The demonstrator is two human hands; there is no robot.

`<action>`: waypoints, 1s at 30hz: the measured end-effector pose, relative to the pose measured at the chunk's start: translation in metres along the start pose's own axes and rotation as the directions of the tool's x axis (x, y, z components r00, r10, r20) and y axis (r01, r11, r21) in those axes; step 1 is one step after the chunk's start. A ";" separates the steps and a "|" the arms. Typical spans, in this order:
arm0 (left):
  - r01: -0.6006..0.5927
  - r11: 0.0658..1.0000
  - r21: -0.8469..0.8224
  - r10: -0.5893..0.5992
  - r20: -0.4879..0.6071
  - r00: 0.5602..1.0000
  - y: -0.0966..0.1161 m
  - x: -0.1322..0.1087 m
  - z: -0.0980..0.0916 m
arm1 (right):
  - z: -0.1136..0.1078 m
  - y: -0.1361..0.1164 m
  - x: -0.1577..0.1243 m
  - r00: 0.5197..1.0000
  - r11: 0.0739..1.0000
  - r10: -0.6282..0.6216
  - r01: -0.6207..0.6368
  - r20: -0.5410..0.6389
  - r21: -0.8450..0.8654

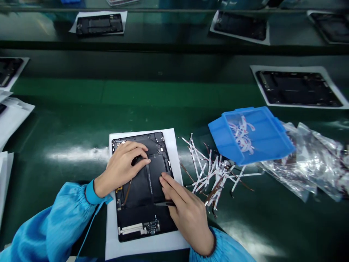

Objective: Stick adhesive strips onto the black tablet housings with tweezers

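Note:
An opened black tablet (141, 214) lies back side up on a white sheet (141, 247) on the green bench. My left hand (122, 165) rests on the tablet's upper part, fingers curled over a small dark part I cannot make out. My right hand (185, 211) lies on the tablet's right edge. It holds thin dark tweezers (163, 204), and its index finger presses the tablet's middle. Both wrists wear blue sleeves.
A pile of white and brown flex strips (209, 171) lies right of the tablet. Behind it a blue tray (269, 138) holding more strips rests tilted on clear plastic bags (313, 163). More opened tablets on white sheets (297, 87) (99, 23) lie farther back.

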State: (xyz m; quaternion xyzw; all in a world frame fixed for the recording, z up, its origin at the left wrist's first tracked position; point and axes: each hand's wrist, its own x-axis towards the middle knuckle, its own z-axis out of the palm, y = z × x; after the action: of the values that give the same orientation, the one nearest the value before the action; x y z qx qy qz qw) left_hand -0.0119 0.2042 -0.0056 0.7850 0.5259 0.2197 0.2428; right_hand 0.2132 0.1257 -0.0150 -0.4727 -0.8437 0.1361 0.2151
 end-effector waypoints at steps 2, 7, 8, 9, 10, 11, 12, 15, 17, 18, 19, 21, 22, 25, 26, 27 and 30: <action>-0.002 1.000 0.006 0.002 -0.002 1.000 0.001 0.000 0.000 | 0.000 0.000 0.001 1.000 1.000 0.007 -0.007 -0.005 -0.002; -0.010 1.000 0.017 0.010 -0.012 1.000 0.001 0.001 0.000 | 0.000 -0.002 0.000 1.000 1.000 0.007 -0.008 -0.015 -0.009; -0.011 1.000 0.018 0.012 -0.015 1.000 0.001 0.001 0.000 | 0.000 -0.002 0.000 1.000 1.000 0.008 -0.009 -0.012 -0.011; -0.013 1.000 0.018 0.013 -0.018 1.000 0.001 0.001 0.000 | 0.000 -0.002 -0.001 1.000 1.000 0.010 -0.010 -0.007 -0.010; -0.014 1.000 0.019 0.015 -0.019 1.000 0.001 0.001 -0.001 | 0.000 -0.002 -0.001 1.000 1.000 0.013 -0.013 -0.004 -0.007; -0.015 1.000 0.021 0.016 -0.020 1.000 0.001 0.001 -0.001 | 0.000 -0.002 -0.001 1.000 1.000 0.015 -0.015 -0.003 -0.002; -0.016 1.000 0.023 0.016 -0.018 1.000 0.001 0.002 -0.001 | 0.000 -0.002 -0.001 1.000 1.000 0.017 -0.017 -0.001 0.004; -0.011 0.999 0.033 0.011 -0.010 1.000 0.001 0.001 -0.002 | 0.001 0.000 -0.001 1.000 1.000 0.013 -0.013 0.000 -0.012; 0.003 0.999 0.047 -0.003 -0.014 1.000 0.002 0.000 -0.001 | -0.001 -0.002 -0.001 1.000 0.998 -0.004 0.005 0.016 -0.063; 0.008 0.998 0.062 -0.007 -0.019 1.000 0.002 -0.001 -0.001 | -0.002 -0.003 -0.002 1.000 0.995 -0.010 0.013 0.030 -0.101; 0.009 0.997 0.081 -0.007 -0.024 1.000 0.002 -0.002 0.000 | -0.005 -0.006 -0.002 0.999 0.989 -0.013 0.019 0.042 -0.145; 0.001 0.993 0.118 0.003 -0.033 0.999 0.002 -0.003 0.001 | -0.010 -0.014 -0.006 0.998 0.972 -0.004 0.018 0.058 -0.234; -0.006 0.992 0.130 0.011 -0.038 0.999 0.002 -0.003 0.002 | -0.013 -0.018 -0.008 0.998 0.965 -0.004 0.020 0.062 -0.260; -0.023 0.992 0.122 0.030 -0.050 0.998 0.000 -0.003 0.004 | -0.017 -0.029 -0.014 0.991 0.965 -0.079 0.104 0.112 -0.239; -0.028 0.993 0.111 0.035 -0.056 0.998 -0.001 -0.003 0.004 | -0.016 -0.031 -0.014 0.984 0.964 -0.120 0.148 0.134 -0.222; -0.032 0.995 0.097 0.038 -0.064 0.997 -0.001 -0.003 0.004 | -0.014 -0.031 -0.013 0.975 0.959 -0.157 0.188 0.157 -0.212; -0.029 0.999 0.038 0.033 -0.116 0.993 -0.003 -0.003 0.003 | -0.006 -0.027 0.000 0.965 0.953 -0.181 0.220 0.188 -0.209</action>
State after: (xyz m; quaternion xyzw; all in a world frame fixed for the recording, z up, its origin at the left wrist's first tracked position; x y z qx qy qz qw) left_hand -0.0136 0.2022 -0.0103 0.7832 0.5308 0.2593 0.1940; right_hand 0.1963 0.1124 0.0021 -0.3928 -0.9124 0.0549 0.1009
